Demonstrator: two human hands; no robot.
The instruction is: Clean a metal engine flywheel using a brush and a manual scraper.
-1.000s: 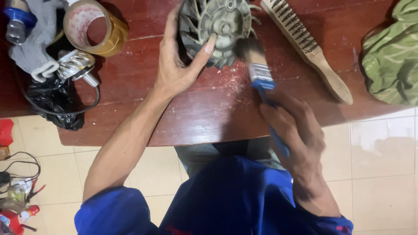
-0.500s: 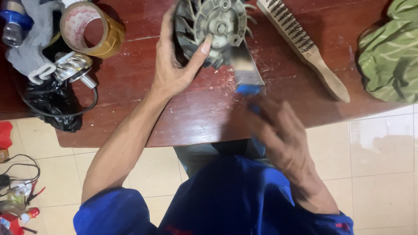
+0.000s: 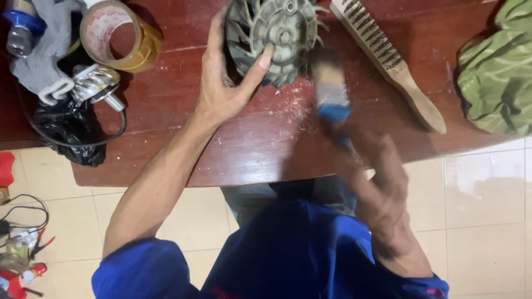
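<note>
the finned metal fan wheel sits at the far edge of the dark red wooden table, grey and grimy, with curved blades all round the rim and a round hub in the middle. the left hand is on its near left side, thumb laid up across the face toward the hub and the other fingers wrapped round the bladed edge, so it's clamped onto the wheel. just to the right of the wheel is a paintbrush with a blue handle and pale bristles, bristle end up beside the wheel's right edge, all smeared with motion blur so i can't tell if the bristles actually touch the blades. the right hand has the brush by the handle, fist closed round it, also blurry, hanging over the table's near edge. pale dust and scratches are scattered on the wood under and around the wheel. further right a wire brush with a wooden handle lies diagonally, not touched by anything, and past that a bunched up green cloth sits at the right edge. off to the left there's a roll of brown packing tape, a grey glove, a shiny metal part and a black plastic bag drooping off the table edge. blue clothing below, tiled floor underneath.
</note>
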